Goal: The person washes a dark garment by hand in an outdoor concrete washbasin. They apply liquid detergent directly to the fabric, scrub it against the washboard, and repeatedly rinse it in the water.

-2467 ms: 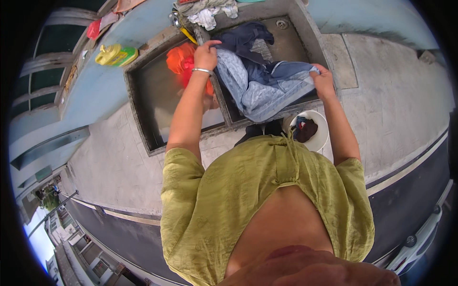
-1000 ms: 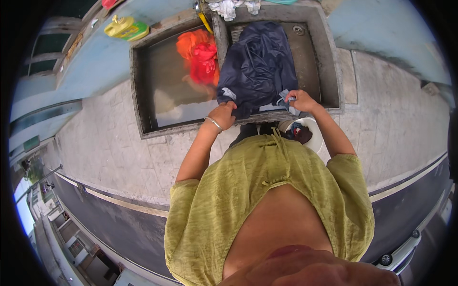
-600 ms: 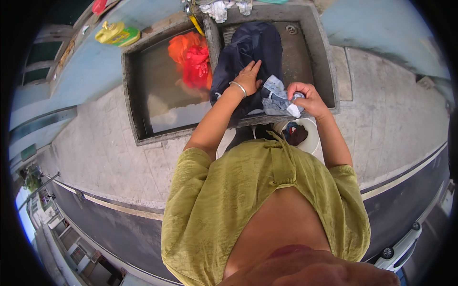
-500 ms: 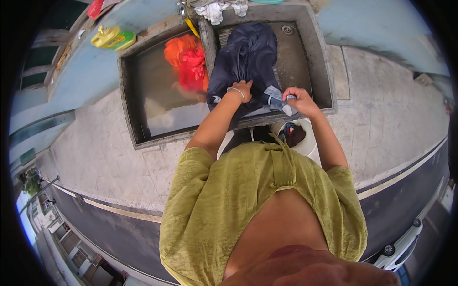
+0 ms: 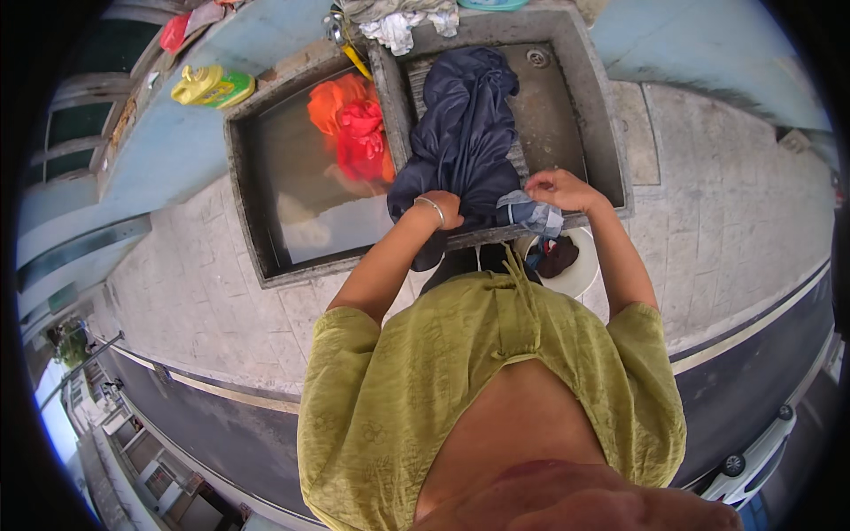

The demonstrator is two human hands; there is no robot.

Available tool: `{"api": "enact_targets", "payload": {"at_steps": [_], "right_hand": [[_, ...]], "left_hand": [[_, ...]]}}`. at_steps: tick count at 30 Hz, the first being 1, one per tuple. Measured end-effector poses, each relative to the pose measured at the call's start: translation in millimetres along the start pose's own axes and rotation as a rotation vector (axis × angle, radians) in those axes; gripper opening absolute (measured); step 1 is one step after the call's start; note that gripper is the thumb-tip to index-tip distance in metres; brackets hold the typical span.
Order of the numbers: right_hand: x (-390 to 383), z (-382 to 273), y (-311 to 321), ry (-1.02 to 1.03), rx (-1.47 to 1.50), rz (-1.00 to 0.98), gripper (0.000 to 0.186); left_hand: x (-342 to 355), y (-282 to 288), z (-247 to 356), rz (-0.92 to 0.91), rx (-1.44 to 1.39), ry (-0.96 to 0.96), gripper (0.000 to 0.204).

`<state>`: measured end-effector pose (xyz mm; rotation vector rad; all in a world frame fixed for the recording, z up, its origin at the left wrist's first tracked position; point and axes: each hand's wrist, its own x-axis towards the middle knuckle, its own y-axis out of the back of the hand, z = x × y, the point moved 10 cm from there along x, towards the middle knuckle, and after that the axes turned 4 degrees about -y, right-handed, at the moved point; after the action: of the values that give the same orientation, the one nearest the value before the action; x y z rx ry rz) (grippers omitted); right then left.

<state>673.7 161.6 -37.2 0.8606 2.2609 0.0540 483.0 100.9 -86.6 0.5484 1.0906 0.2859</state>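
**While the left hand (image 5: 441, 211) grips, garment (image 5: 469, 115) lies in right basin (image 5: 553, 111)**

White bucket (image 5: 584, 273) below, dark clothes (image 5: 558, 258) inside. Left hand closed on navy garment's near end, part hanging over basin edge. Right hand (image 5: 571, 191) at pale lining (image 5: 531, 212); pinching or merely touching, can't tell. Left basin (image 5: 245, 212): murky water, orange-red bundle (image 5: 359, 133) part sunk. Yellow jug (image 5: 199, 87), green label (image 5: 234, 88), print too small to read. Grey pavement (image 5: 708, 195); pale blue wall (image 5: 708, 53) beyond.

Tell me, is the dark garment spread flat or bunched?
Bunched up: deep creases run along the dark garment, gathering toward the left hand.
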Motion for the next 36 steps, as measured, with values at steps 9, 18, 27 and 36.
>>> {"api": "enact_targets", "payload": {"at_steps": [9,18,27,36], "right_hand": [[101.3,33.1,3.6,-0.189,-0.011,0.672,0.043],[20.8,50.3,-37.8,0.075,1.354,0.285,0.029],[8.4,48.2,-22.4,0.162,1.309,0.454,0.039],[8.8,51.4,-51.5,-0.106,1.110,0.295,0.052]], "left_hand": [[19.7,57.2,-23.6,0.626,-0.316,0.205,0.054],[28.6,42.4,-48.4,0.488,-0.531,0.346,0.059],[-15.3,52.5,-45.8,1.020,-0.835,0.125,0.014],[-64.5,9.1,-6.7,0.868,-0.295,-0.092,0.028]]}}
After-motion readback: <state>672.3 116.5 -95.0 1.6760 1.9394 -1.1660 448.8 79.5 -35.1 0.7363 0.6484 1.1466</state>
